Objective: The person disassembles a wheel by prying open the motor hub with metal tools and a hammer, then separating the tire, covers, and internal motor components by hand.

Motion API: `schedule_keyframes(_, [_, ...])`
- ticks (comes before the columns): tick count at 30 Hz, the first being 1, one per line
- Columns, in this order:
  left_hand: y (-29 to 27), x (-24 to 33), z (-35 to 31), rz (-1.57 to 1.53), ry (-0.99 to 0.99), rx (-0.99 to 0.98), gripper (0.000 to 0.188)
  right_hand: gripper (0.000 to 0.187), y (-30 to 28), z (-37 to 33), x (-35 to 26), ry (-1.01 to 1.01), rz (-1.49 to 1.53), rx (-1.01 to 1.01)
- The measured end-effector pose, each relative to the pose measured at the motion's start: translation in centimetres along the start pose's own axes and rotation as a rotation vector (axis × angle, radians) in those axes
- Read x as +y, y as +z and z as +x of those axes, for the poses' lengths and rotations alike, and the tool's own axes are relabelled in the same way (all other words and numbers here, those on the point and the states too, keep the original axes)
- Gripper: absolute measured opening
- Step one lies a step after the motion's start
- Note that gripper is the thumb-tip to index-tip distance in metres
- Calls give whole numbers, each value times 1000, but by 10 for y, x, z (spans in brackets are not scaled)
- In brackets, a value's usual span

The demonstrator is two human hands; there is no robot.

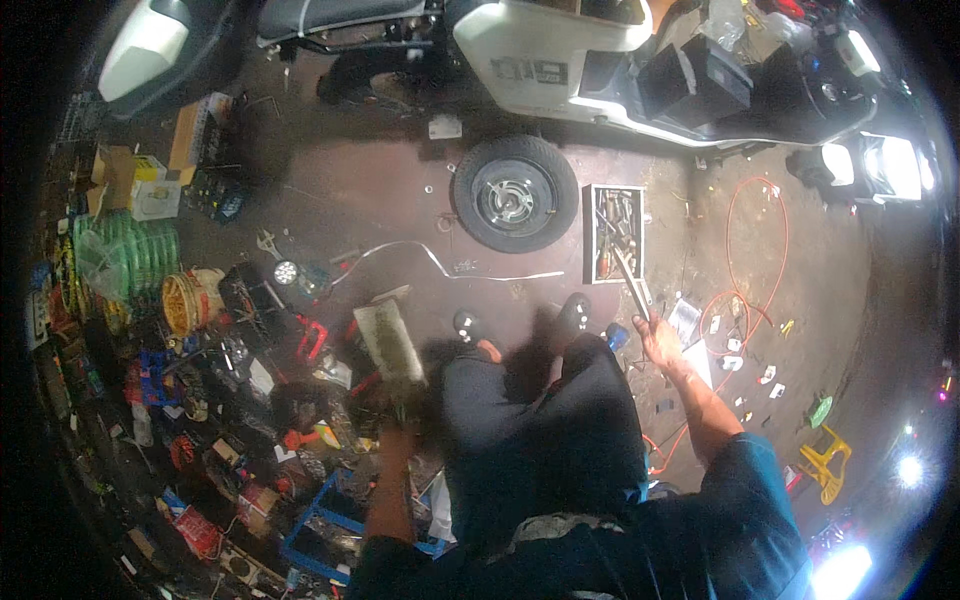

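I stand on a dark workshop floor, looking down at my legs and black shoes (572,312). My right hand (655,338) is shut on a long thin metal tool (632,283) that points up toward an open tray of tools (613,232). My left hand (400,415) is blurred; it grips the handle of a flat brush (390,342) with pale bristles, held out to my left over a pile of parts. A small scooter wheel (515,193) lies flat on the floor ahead of me.
A white scooter body (560,55) stands at the top. An orange cable (755,250) loops on the right, near a yellow plastic stool (825,462). Boxes, green hose coils (130,258), a blue frame (320,525) and cluttered parts fill the left side. A white strip (450,265) lies on the floor.
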State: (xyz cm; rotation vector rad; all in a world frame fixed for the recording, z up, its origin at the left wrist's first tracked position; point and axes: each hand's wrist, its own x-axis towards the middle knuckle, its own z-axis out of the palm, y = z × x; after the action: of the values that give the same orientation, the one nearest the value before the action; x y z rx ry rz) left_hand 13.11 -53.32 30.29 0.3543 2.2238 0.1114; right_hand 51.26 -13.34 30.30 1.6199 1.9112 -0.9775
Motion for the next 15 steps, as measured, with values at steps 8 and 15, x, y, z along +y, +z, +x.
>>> schedule_keyframes(8, [53, 53, 236, 36, 165, 84, 40, 42, 70, 186, 19, 61, 421, 150])
schedule_keyframes(15, [102, 99, 370, 227, 383, 306, 30, 34, 123, 284, 51, -108, 664, 338])
